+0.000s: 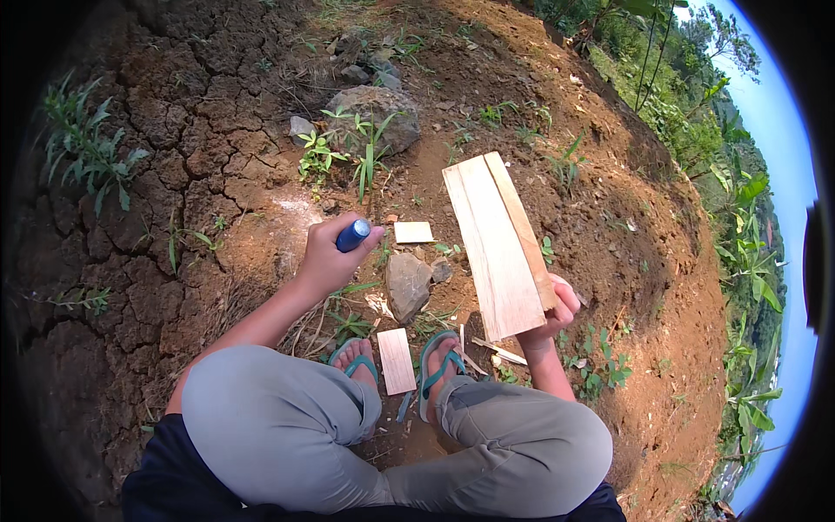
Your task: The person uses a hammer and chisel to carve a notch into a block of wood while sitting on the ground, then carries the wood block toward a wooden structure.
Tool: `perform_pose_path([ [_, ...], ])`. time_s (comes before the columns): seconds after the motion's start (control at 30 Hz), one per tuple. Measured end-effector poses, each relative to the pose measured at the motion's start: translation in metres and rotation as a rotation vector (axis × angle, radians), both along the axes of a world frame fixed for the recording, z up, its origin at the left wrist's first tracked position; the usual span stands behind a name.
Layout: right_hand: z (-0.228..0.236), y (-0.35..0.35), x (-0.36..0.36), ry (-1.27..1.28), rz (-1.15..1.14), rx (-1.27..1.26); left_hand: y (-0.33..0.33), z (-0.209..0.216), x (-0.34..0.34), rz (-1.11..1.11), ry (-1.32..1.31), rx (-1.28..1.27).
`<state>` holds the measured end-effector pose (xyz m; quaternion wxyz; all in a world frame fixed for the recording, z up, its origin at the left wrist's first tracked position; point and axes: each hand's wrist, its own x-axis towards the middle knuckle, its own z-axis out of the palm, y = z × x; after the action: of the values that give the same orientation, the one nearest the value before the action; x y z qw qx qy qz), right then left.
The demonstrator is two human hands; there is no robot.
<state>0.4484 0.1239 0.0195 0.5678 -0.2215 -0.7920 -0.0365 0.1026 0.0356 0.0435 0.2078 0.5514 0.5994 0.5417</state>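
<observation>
My left hand [329, 259] is closed round a blue cylindrical handle [354, 235] with a pale round end facing up. Whatever the handle belongs to is hidden beneath the fist. My right hand [559, 315] grips the near end of a long, pale wooden board [494, 248], which is raised and tilted, its far end pointing away from me. A lengthwise line divides the board's face, and its right side looks darker. Between the two hands, a small rectangular wood piece [413, 232] lies on the ground beyond a grey-brown stone [407, 287].
Another rectangular wood piece [397, 361] lies between my sandalled feet. Thin wood strips [499, 351] are scattered by the right foot. A large rock [374, 117] with weeds stands farther off. Cracked soil [187, 165] spreads left; a bare earth slope [670, 348] and greenery are right.
</observation>
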Motion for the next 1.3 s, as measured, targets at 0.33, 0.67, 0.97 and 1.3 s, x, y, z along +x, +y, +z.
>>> perform_pose_path([
  [0.33, 0.009, -0.015, -0.004, 0.012, -0.077, -0.056, -0.006, 0.005, -0.001, -0.096, 0.016, -0.034],
  [0.67, -0.004, -0.003, 0.033, 0.022, -0.249, -0.271, 0.003, -0.012, -0.007, -0.058, -0.028, -0.097],
  [0.97, 0.028, -0.077, 0.190, -0.186, -0.722, -0.516, -0.014, -0.030, -0.039, 0.016, -0.097, -0.084],
  [1.3, 0.031, -0.262, 0.280, -0.509, -1.125, -0.744, -0.016, -0.042, -0.066, 0.030, -0.019, -0.096],
])
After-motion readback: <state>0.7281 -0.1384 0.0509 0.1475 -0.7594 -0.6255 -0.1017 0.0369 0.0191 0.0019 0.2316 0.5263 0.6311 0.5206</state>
